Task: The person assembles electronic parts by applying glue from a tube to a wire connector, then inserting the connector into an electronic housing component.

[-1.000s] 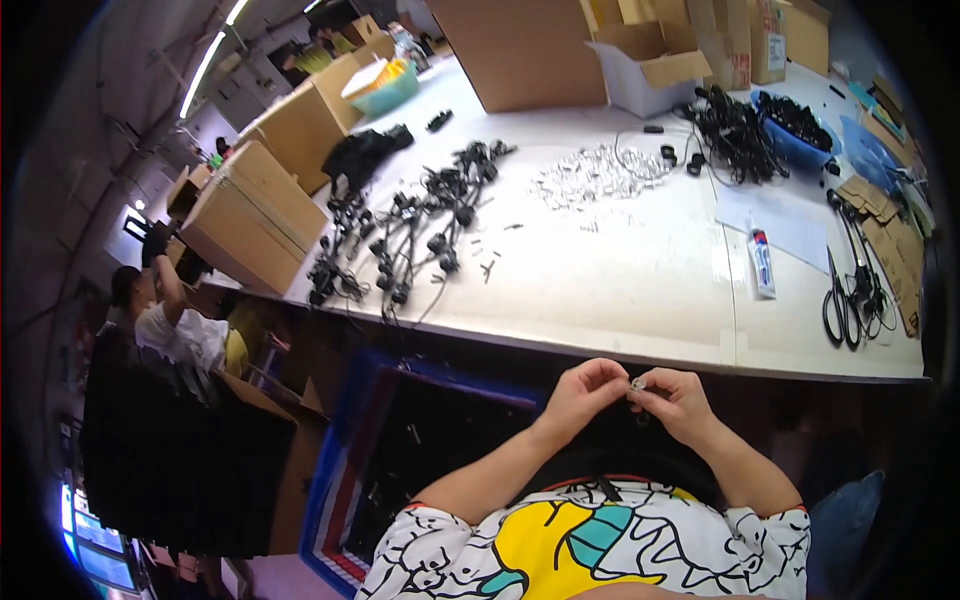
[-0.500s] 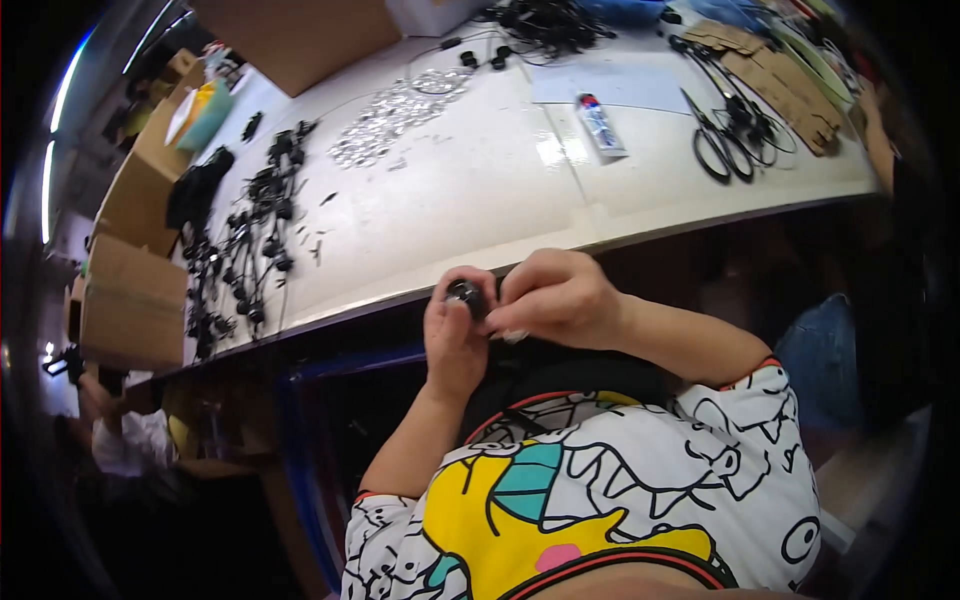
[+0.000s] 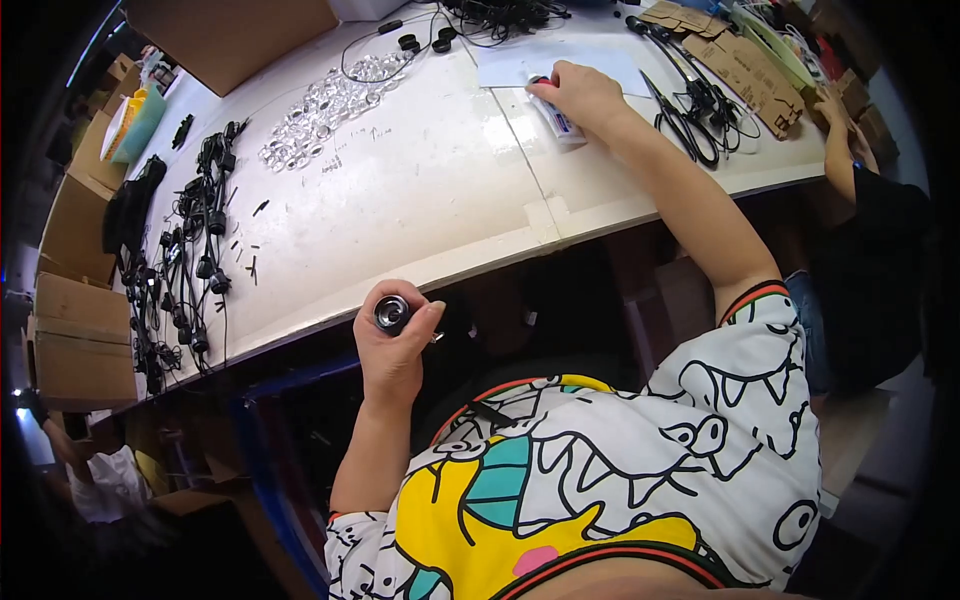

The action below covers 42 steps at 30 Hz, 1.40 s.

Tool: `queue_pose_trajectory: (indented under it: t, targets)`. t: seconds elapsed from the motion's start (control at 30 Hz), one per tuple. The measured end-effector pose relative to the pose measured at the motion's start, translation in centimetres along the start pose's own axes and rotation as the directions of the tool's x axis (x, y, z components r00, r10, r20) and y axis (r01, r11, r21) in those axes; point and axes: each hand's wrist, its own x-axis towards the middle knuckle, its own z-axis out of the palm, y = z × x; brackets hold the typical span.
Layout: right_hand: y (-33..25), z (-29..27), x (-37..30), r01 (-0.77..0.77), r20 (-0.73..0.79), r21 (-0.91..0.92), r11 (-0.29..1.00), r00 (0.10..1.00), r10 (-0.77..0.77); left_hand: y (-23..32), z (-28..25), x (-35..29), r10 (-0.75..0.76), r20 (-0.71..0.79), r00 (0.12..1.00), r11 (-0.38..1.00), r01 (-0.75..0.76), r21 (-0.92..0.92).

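Just off the table's front edge, my left hand [image 3: 388,352] is closed around a short black cylindrical part [image 3: 391,314]. Its round end, shiny and ringed like a lens, faces up between thumb and fingers. A small pale bit sticks out beside the thumb, too small to name. My right hand [image 3: 590,95] reaches far over the table, its fingers pinching the cap end of a white and blue tube [image 3: 562,126] with red near the cap. The tube lies at the front edge of a pale sheet of paper [image 3: 505,68].
Many clear round lens-like pieces [image 3: 310,125] are spread on the white table [image 3: 400,215]. Black cabled parts [image 3: 205,240] line its left side. Black scissors [image 3: 690,135] and flat brown cardboard [image 3: 745,80] lie right. Cardboard boxes [image 3: 85,335] stand left; another person's arm [image 3: 840,145] shows at far right.
My right hand has left the black part and moved up and right to the tube. My left hand still holds the part, its round end now plainly visible. The whole view has shifted.
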Motion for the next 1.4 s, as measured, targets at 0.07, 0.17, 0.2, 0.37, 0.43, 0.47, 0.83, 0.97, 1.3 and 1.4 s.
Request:
queue_pose_trajectory:
  t: [0.07,0.17,0.2,0.37,0.43,0.47,0.83,0.97,1.3,1.4]
  targets:
    - [0.7,0.5,0.0,0.025,0.002,0.094,0.995,1.000,-0.025,0.2,0.1,0.3,-0.047,-0.007,0.999,0.987,0.047,0.154]
    - [-1.9,-0.3,-3.6,0.333,-0.179,0.459,0.824,0.943,-0.281,0.5,0.3,0.6,-0.111,-0.041,0.993,0.965,0.117,0.233]
    - [-3.4,-0.6,-6.0,0.385,-0.166,0.548,0.743,0.920,-0.354,0.4,0.5,0.6,-0.126,-0.070,0.989,0.956,0.140,0.257]
    - [-8.1,0.4,-16.4,0.592,-0.292,0.660,0.463,0.770,-0.567,0.2,-0.8,0.7,-0.219,0.025,0.976,0.960,0.210,0.185]
    - [-8.6,1.6,-17.8,0.558,-0.268,0.724,0.405,0.769,-0.580,0.0,-1.0,0.5,-0.203,0.099,0.974,0.968,0.185,0.169]
    - [-8.8,2.1,-18.2,0.520,-0.260,0.777,0.354,0.778,-0.571,-0.2,-1.2,0.3,-0.213,0.087,0.973,0.966,0.196,0.170]
    - [-9.2,4.6,-19.6,0.527,-0.217,0.735,0.427,0.779,-0.588,-0.8,-2.3,-1.0,-0.264,0.024,0.964,0.928,0.247,0.277]
    - [-9.2,4.6,-20.0,0.497,-0.204,0.769,0.402,0.786,-0.584,-1.0,-2.2,-1.0,-0.268,0.046,0.962,0.938,0.249,0.241]
    - [-9.0,4.5,-20.0,0.431,-0.169,0.838,0.334,0.787,-0.593,-1.3,-2.2,-1.0,-0.242,0.071,0.968,0.950,0.221,0.220]
    - [-8.9,4.4,-20.0,0.429,-0.156,0.837,0.339,0.782,-0.604,-1.4,-2.3,-1.1,-0.228,0.099,0.969,0.958,0.205,0.199]
